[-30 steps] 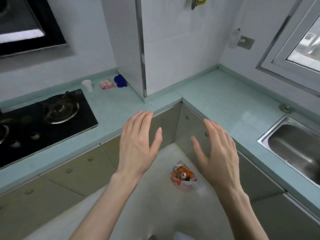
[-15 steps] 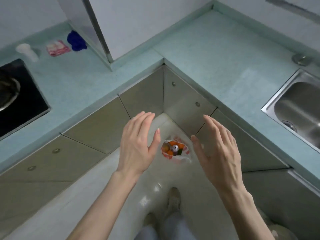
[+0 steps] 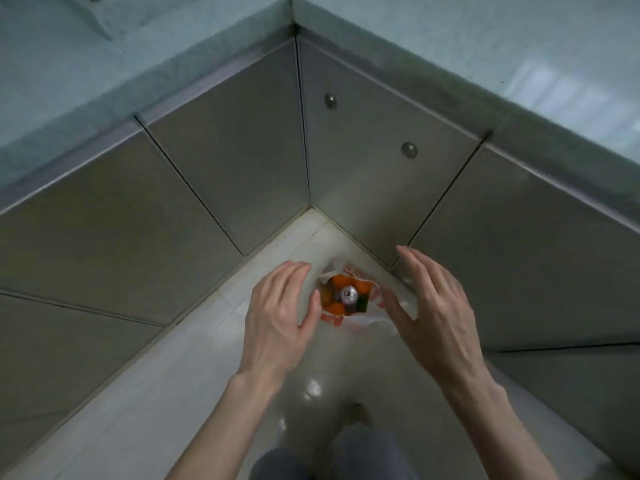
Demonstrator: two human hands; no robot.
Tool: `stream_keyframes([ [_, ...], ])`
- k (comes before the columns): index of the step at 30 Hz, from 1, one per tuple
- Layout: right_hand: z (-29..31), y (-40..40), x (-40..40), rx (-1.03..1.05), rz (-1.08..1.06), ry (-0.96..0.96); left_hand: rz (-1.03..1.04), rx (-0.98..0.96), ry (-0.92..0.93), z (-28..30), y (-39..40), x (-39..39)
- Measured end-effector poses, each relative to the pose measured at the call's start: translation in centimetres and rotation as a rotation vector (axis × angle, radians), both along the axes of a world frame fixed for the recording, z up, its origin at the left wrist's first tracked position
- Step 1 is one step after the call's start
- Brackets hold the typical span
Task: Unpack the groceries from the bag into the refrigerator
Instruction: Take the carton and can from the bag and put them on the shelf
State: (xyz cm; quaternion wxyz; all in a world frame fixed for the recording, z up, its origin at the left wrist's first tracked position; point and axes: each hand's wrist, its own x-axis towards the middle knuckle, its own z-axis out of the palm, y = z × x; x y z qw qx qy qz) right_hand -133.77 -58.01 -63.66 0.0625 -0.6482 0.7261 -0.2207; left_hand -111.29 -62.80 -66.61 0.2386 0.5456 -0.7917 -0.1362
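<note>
A thin white-and-red plastic grocery bag point(image 3: 375, 320) stands open on the floor in the corner where two cabinet runs meet. Inside it I see orange items point(image 3: 337, 283) and the silver top of a can point(image 3: 348, 294). My left hand point(image 3: 280, 313) hovers just left of the bag, fingers spread and empty. On the bag's right, my right hand point(image 3: 433, 306) hangs with its fingers apart, also holding nothing. Both hands are above the bag, and I cannot tell if either touches it. No refrigerator is in view.
Grey cabinet doors point(image 3: 381, 157) with round knobs close off the corner on both sides. A pale green countertop point(image 3: 485, 39) runs above them. Glossy white floor tiles point(image 3: 214, 355) stretch toward me, with my legs point(image 3: 311, 459) at the bottom edge.
My view has tilted down and closer to the floor; the stove and sink have left the frame. Both hands have dropped toward the bag and now flank it.
</note>
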Motion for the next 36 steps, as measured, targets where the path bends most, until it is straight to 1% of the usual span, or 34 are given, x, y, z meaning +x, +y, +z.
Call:
stream_keyframes([
  [4,-9.1,-0.3,-0.5,0.025,-0.009,-0.016,-0.031,-0.004,0.067,-9.7,-0.2,-0.8],
  [7,-14.5,-0.5,-0.4,0.034,-0.038,-0.034,-0.085,0.045,0.046,-15.4,-1.0,-1.9],
  [12,-22.1,-1.3,-0.3,0.063,-0.003,-0.028,-0.174,0.06,-0.024,-22.4,-3.1,-3.3],
  [16,-27.4,-2.3,-0.1,0.027,0.046,-0.001,-0.242,0.028,-0.061,-26.8,-4.5,-3.4],
  [18,-29.5,-3.0,0.2,0.019,0.058,0.03,-0.241,0.047,-0.064,-28.4,-5.0,-3.6],
  [22,-32.0,-4.8,0.5,0.072,0.075,0.087,-0.264,0.093,-0.105,-30.4,-6.3,-4.2],
  [26,-32.7,-6.8,0.6,0.2,0.111,0.154,-0.256,0.116,-0.144,-32.0,-8.3,-4.9],
  [29,-33.3,-7.8,0.9,0.327,0.106,0.19,-0.241,0.122,-0.217,-33.4,-9.8,-5.2],
  [31,-33.8,-8.2,1.1,0.408,0.083,0.173,-0.204,0.148,-0.257,-34.1,-10.5,-5.2],
  [34,-35.3,-8.6,1.2,0.486,0.048,0.141,-0.165,0.131,-0.346,-35.1,-11.3,-5.3],
  [36,-36.7,-9.2,0.9,0.527,0.014,0.129,-0.157,0.118,-0.354,-35.1,-12.1,-5.2],
])
